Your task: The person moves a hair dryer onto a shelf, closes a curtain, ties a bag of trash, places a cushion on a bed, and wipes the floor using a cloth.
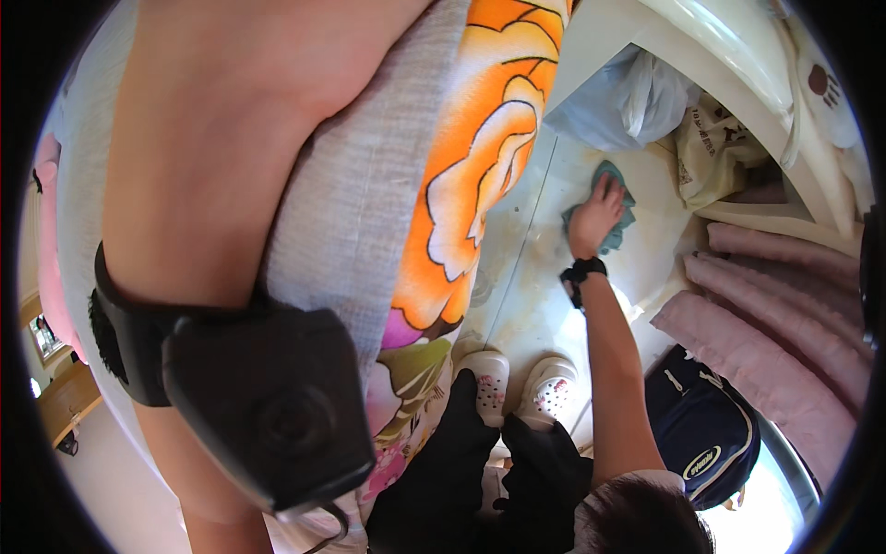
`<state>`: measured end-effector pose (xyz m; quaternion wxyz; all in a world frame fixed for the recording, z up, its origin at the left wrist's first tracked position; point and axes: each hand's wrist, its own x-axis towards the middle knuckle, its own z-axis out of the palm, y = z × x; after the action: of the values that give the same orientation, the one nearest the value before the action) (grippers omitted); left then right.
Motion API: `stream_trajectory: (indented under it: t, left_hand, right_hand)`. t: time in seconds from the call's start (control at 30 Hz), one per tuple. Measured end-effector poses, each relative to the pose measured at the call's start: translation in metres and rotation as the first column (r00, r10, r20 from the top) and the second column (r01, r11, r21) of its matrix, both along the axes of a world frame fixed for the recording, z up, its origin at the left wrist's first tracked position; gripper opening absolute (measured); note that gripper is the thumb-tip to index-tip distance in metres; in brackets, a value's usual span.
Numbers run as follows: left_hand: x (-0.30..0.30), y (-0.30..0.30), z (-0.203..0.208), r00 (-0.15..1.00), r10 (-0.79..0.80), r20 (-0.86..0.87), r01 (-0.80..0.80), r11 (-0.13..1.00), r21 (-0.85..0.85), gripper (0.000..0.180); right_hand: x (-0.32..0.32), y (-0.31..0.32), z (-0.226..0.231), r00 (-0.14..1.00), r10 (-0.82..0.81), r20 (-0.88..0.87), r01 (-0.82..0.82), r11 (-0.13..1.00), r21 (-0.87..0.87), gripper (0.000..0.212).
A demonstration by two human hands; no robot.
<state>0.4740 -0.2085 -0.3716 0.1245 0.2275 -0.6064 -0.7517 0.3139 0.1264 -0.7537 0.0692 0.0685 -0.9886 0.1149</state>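
Observation:
My right hand (598, 222) presses down with its fingers over a bunched teal cloth (612, 238) on the pale tiled floor. A black band (583, 274) circles that wrist, and the arm reaches down from the lower right. Large and close at the left is my left arm (203, 203), with a boxy black device (277, 406) strapped around it. It lies against a grey-white sheet (360, 185) and a bright orange flowered blanket (489, 157). The fingers of my left hand do not show.
Brownish stains mark the floor tiles (535, 249). A shelf unit at the upper right holds a pale plastic bag (632, 97) and a cream bag (711, 152). Rolled pink padding (766, 351) and a navy backpack (697, 415) stand at the right. White clogs (549, 390) are on my feet.

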Motion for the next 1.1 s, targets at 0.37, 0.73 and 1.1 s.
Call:
stream_trajectory:
  t: [0.37, 0.73, 1.1]
  left_hand:
    - [-0.03, -0.001, 0.003, 0.987, -0.081, -0.137, 0.089, 0.995, 0.054, 0.004]
    - [-0.107, 0.046, -0.02, 0.922, -0.336, -0.193, 0.348, 0.937, 0.031, 0.004]
    - [-0.095, 0.024, -0.014, 0.909, -0.271, -0.318, 0.313, 0.945, 0.09, 0.005]
  right_hand:
    - [0.12, -0.14, 0.016, 0.626, 0.765, 0.151, -0.085, 0.26, -0.962, 0.043]
    - [0.0, -0.037, -0.001, 0.941, 0.338, 0.026, -0.338, 0.941, 0.02, 0.054]
    - [0.127, -0.075, 0.004, 0.78, 0.611, 0.136, -0.551, 0.773, -0.315, 0.053]
